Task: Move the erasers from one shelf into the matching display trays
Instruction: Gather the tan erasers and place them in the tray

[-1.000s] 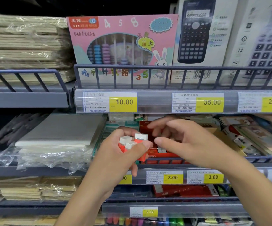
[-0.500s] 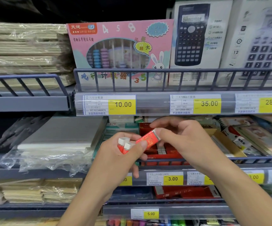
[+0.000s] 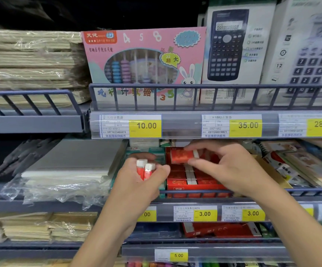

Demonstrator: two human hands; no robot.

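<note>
My left hand (image 3: 137, 182) grips two red-sleeved erasers (image 3: 145, 169) with white ends pointing up, in front of the middle shelf. My right hand (image 3: 227, 170) pinches a single red eraser (image 3: 183, 156) between thumb and fingers and holds it flat over the red display tray (image 3: 194, 186). Rows of like red erasers (image 3: 190, 174) fill that tray. A green tray (image 3: 146, 151) stands just left of it, partly hidden by my left hand.
Wire rails (image 3: 214, 87) front each shelf, with price tags (image 3: 145, 126) below. A pink abacus box (image 3: 146, 60) and calculator boxes (image 3: 231, 51) stand on the upper shelf. Wrapped paper stacks (image 3: 65, 166) lie to the left, notebooks (image 3: 299, 164) to the right.
My right hand took one eraser out of my left hand's bunch and carried it right and back, over the red tray. My left hand stayed put, now with two erasers.
</note>
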